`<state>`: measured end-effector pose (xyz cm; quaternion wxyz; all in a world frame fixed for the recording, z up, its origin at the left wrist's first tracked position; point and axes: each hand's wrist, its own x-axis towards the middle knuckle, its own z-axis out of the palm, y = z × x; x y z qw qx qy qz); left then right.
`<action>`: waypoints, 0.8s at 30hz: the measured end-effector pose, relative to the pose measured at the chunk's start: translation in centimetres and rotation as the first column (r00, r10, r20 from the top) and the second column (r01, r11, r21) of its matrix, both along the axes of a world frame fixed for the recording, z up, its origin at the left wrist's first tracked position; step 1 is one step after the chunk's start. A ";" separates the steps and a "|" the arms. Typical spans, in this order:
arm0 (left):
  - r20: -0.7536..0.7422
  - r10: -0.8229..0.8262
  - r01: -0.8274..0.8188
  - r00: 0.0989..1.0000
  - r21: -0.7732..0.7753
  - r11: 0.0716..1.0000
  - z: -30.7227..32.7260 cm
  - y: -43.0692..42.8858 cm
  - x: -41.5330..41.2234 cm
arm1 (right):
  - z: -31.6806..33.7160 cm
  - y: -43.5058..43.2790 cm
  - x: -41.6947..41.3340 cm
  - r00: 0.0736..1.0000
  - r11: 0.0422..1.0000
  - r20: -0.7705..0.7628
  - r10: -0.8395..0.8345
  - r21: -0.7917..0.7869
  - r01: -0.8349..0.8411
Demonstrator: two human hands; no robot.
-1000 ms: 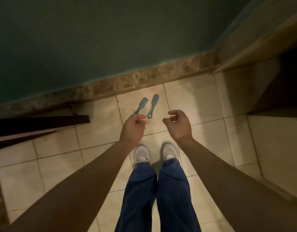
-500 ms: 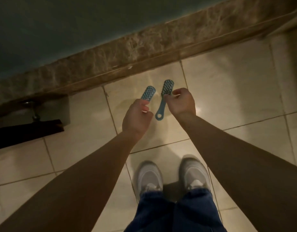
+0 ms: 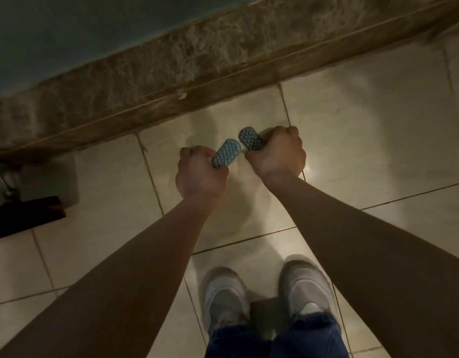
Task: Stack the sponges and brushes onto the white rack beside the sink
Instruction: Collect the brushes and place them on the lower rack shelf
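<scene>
Two small blue brushes with dotted heads are in my fists, low over the tiled floor. My left hand is closed around the handle of the left brush, whose head sticks out up and to the right. My right hand is closed around the handle of the right brush, its head pointing up and to the left. The two heads almost touch. Both handles are hidden inside my fists. No rack, sink or sponge is in view.
Beige floor tiles run up to a brown marbled skirting under a dark green wall. A dark wooden door edge with a metal stopper is at the left. My grey shoes stand below my hands.
Both hands reached down to the two brushes lying on the floor and closed on their handles. The view moved closer to the floor.
</scene>
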<state>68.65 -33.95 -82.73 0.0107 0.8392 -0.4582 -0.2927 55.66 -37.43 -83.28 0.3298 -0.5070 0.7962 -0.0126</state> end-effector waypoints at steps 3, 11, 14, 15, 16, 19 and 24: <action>0.005 -0.010 0.010 1.000 0.004 1.000 0.1 0.0 -0.6 | 0.0 0.4 -0.1 0.997 0.997 -0.042 0.059 -0.051 -0.061; -0.227 0.125 -0.111 0.966 0.072 0.991 3.6 1.6 -2.0 | 3.9 4.0 -1.2 0.917 0.981 0.349 -0.191 0.062 0.181; -0.321 0.164 -0.133 0.933 0.116 0.984 6.7 2.6 -2.7 | 7.8 5.9 -2.4 0.823 0.932 0.439 -0.361 0.207 0.298; -0.333 0.166 -0.133 0.928 0.122 0.984 8.1 3.0 -3.1 | 9.4 6.5 -2.8 0.780 0.904 0.460 -0.425 0.259 0.340; -0.347 0.173 -0.140 0.922 0.120 0.983 9.6 3.5 -3.4 | 11.2 7.2 -3.3 0.745 0.881 0.472 -0.471 0.297 0.369; -0.391 0.182 -0.153 0.902 0.106 0.983 15.1 5.0 -4.9 | 17.1 8.7 -4.9 0.666 0.831 0.499 -0.555 0.370 0.416; -0.479 0.214 -0.177 0.851 0.122 0.977 25.4 6.8 -6.7 | 28.3 9.8 -6.6 0.561 0.773 0.533 -0.634 0.459 0.438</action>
